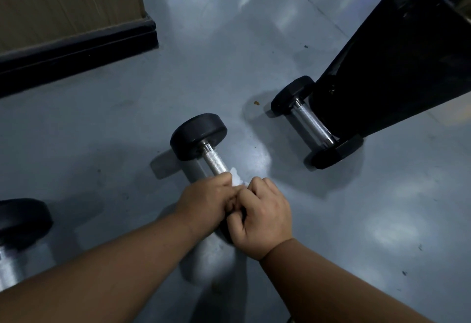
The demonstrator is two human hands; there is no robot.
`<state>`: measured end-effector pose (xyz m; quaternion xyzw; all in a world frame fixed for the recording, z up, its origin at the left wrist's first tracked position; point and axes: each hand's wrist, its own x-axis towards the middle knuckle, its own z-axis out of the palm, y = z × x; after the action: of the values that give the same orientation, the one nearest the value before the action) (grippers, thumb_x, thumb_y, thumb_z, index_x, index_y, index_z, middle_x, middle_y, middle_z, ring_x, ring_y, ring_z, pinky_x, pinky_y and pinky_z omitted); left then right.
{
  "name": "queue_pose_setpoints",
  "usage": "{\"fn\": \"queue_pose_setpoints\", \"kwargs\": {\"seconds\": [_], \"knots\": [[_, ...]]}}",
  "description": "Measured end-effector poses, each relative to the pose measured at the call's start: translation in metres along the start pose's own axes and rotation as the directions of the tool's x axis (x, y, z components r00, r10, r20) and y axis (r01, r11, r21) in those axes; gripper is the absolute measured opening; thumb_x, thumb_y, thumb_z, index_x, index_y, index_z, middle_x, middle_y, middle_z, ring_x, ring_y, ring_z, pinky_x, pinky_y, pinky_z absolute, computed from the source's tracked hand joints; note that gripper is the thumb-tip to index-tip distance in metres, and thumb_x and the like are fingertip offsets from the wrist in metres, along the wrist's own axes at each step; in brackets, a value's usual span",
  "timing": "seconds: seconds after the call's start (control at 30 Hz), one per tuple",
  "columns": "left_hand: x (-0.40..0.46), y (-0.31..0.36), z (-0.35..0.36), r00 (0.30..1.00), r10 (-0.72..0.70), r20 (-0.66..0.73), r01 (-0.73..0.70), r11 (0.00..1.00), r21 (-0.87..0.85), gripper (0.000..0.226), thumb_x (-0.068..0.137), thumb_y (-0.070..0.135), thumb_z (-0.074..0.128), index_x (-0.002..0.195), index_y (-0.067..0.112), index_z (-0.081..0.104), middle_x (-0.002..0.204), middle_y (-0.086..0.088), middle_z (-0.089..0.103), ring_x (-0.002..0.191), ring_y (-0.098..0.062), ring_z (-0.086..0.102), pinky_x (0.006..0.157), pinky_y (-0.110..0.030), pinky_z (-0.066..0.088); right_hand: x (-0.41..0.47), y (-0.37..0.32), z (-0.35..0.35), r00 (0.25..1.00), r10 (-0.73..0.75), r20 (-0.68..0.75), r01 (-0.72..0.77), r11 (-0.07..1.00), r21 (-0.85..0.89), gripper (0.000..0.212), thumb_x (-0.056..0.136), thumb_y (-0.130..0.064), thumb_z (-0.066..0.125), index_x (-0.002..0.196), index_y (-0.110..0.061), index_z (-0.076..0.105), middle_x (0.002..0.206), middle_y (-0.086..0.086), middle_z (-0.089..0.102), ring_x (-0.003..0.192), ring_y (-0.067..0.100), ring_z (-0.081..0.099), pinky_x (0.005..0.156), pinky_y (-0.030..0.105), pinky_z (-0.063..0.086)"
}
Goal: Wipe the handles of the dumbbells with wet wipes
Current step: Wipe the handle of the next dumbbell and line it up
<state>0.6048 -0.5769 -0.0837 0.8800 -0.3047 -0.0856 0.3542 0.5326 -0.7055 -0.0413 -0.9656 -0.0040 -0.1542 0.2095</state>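
Note:
A dumbbell (201, 142) with round black heads and a knurled chrome handle lies on the grey floor in the middle of the view. My left hand (206, 201) and my right hand (262, 217) meet over the near half of its handle, fingers curled. A white wet wipe (235, 178) shows between the two hands, against the handle. The dumbbell's near head is hidden under my hands. A second dumbbell (312, 121) with hexagonal heads lies to the right. Part of a third dumbbell (21, 223) shows at the left edge.
A black slanted equipment leg (397, 68) stands right beside the hexagonal dumbbell. A wooden-faced wall with a black base (76, 50) fills the upper left. The glossy grey floor (369, 208) spreads around the dumbbells.

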Motion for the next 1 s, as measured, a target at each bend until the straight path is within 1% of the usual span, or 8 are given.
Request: {"fn": "queue_pose_setpoints", "kwargs": {"seconds": [0.17, 0.33, 0.43, 0.53, 0.67, 0.83, 0.9, 1.0], "knots": [[0.022, -0.022, -0.009, 0.997, -0.045, -0.069, 0.047, 0.999, 0.025, 0.037, 0.096, 0.053, 0.042, 0.114, 0.042, 0.072, 0.113, 0.014, 0.063, 0.104, -0.011, 0.063, 0.08, -0.03, 0.053, 0.001, 0.003, -0.001, 1.0, 0.02, 0.008, -0.02, 1.0, -0.002, 0.009, 0.065, -0.02, 0.054, 0.063, -0.012, 0.052, 0.07, 0.002, 0.044, 0.062, 0.024, 0.037, 0.053, 0.032, 0.031], [0.007, -0.002, -0.008, 0.998, 0.019, -0.066, -0.02, 1.0, -0.013, 0.008, 0.097, 0.035, 0.053, 0.1, 0.033, 0.06, 0.093, 0.006, 0.063, 0.086, -0.022, 0.065, 0.07, -0.033, 0.053, -0.001, 0.003, 0.0, 1.0, 0.014, 0.001, -0.014, 1.0, 0.013, 0.009, 0.066, -0.02, 0.054, 0.063, -0.012, 0.051, 0.069, 0.003, 0.044, 0.062, 0.024, 0.036, 0.055, 0.031, 0.03], [0.004, 0.01, -0.012, 0.996, 0.088, 0.005, -0.088, 0.996, -0.017, 0.026, 0.094, 0.046, 0.043, 0.078, 0.026, 0.042, 0.073, 0.006, 0.043, 0.063, -0.016, 0.046, 0.054, -0.03, 0.037, 0.0, 0.005, 0.0, 1.0, 0.011, 0.0, -0.011, 0.999, 0.034, 0.007, 0.066, -0.02, 0.055, 0.064, -0.013, 0.053, 0.069, 0.002, 0.044, 0.062, 0.023, 0.037, 0.056, 0.031, 0.031], [0.016, -0.013, -0.014, 0.988, 0.116, -0.106, -0.108, 0.991, 0.083, 0.028, 0.095, 0.043, 0.047, 0.101, 0.033, 0.072, 0.095, 0.012, 0.065, 0.088, -0.012, 0.066, 0.063, -0.029, 0.054, 0.001, 0.006, 0.0, 1.0, 0.014, -0.002, -0.014, 1.0, 0.026, 0.008, 0.066, -0.019, 0.055, 0.063, -0.013, 0.051, 0.069, 0.002, 0.043, 0.062, 0.023, 0.036, 0.055, 0.032, 0.031], [0.017, -0.022, -0.014, 0.978, 0.018, -0.207, -0.009, 0.999, 0.044, 0.032, 0.095, 0.042, 0.048, 0.111, 0.035, 0.075, 0.103, 0.01, 0.069, 0.101, -0.013, 0.066, 0.077, -0.025, 0.055, 0.0, 0.006, 0.0, 1.0, 0.014, -0.007, -0.014, 1.0, 0.013, 0.008, 0.065, -0.02, 0.055, 0.063, -0.014, 0.05, 0.069, 0.002, 0.043, 0.062, 0.022, 0.035, 0.054, 0.031, 0.03], [0.006, 0.004, -0.004, 0.97, 0.241, -0.035, -0.24, 0.97, 0.033, 0.031, 0.095, 0.052, 0.037, 0.084, 0.028, 0.052, 0.073, 0.001, 0.049, 0.061, -0.014, 0.044, 0.055, -0.026, 0.032, 0.003, 0.008, -0.001, 1.0, 0.009, -0.022, -0.008, 0.999, 0.044, 0.008, 0.067, -0.019, 0.055, 0.063, -0.013, 0.052, 0.068, 0.002, 0.042, 0.061, 0.023, 0.036, 0.055, 0.032, 0.03], [0.014, -0.01, -0.004, 0.975, 0.21, -0.073, -0.204, 0.975, 0.086, 0.03, 0.1, 0.045, 0.043, 0.097, 0.032, 0.07, 0.087, 0.007, 0.061, 0.074, -0.012, 0.059, 0.056, -0.027, 0.044, 0.003, 0.01, -0.001, 1.0, 0.012, -0.021, -0.011, 0.999, 0.049, 0.007, 0.066, -0.018, 0.055, 0.063, -0.013, 0.052, 0.069, 0.003, 0.043, 0.061, 0.024, 0.037, 0.055, 0.033, 0.031], [0.027, -0.033, -0.01, 0.981, 0.023, -0.195, -0.016, 0.999, 0.037, 0.031, 0.096, 0.043, 0.051, 0.114, 0.037, 0.075, 0.113, 0.015, 0.067, 0.111, -0.007, 0.063, 0.085, -0.027, 0.054, 0.002, 0.011, -0.001, 0.999, 0.027, -0.016, -0.027, 0.999, 0.045, 0.006, 0.064, -0.018, 0.055, 0.062, -0.013, 0.051, 0.069, 0.002, 0.043, 0.061, 0.022, 0.037, 0.053, 0.032, 0.031]]}}
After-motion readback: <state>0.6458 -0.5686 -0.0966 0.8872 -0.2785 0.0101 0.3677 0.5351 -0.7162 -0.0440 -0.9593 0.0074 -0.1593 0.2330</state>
